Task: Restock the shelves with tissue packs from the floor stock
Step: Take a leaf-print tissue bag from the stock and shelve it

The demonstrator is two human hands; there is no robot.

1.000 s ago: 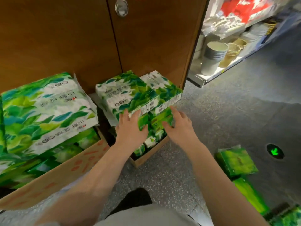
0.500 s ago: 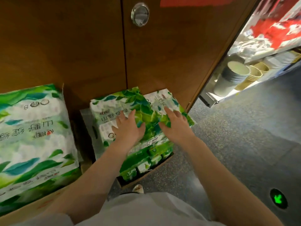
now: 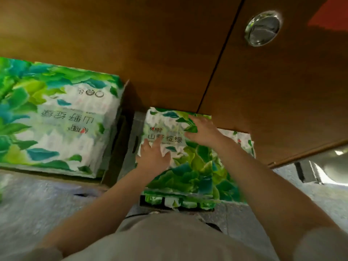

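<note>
On the floor against the wooden cabinet (image 3: 169,53): one open cardboard box (image 3: 177,205) packed with small green tissue packs (image 3: 188,202), their ends showing along its near edge.

Item, laid flat across the top of that box: a large tissue pack (image 3: 188,166) in green leaf print, Chinese lettering on its white upper part. Just beyond it to the right, partly hidden by the right forearm, a second pack of the same print (image 3: 243,142).

Left hand (image 3: 153,156): flat on the large pack's near left part, fingers spread and fairly straight, gripping nothing.

Right hand (image 3: 202,131): flat on the pack's far part close to the cabinet, fingers extended leftward, palm down, closed round nothing.

Item, to the left, well apart: a bigger tissue bundle (image 3: 56,119) of matching print, its lettering upside down to the person, resting in another carton (image 3: 113,147).

Fixture: round metal pull (image 3: 262,28) on the right cabinet door.

Surface: grey speckled floor (image 3: 37,204).
</note>
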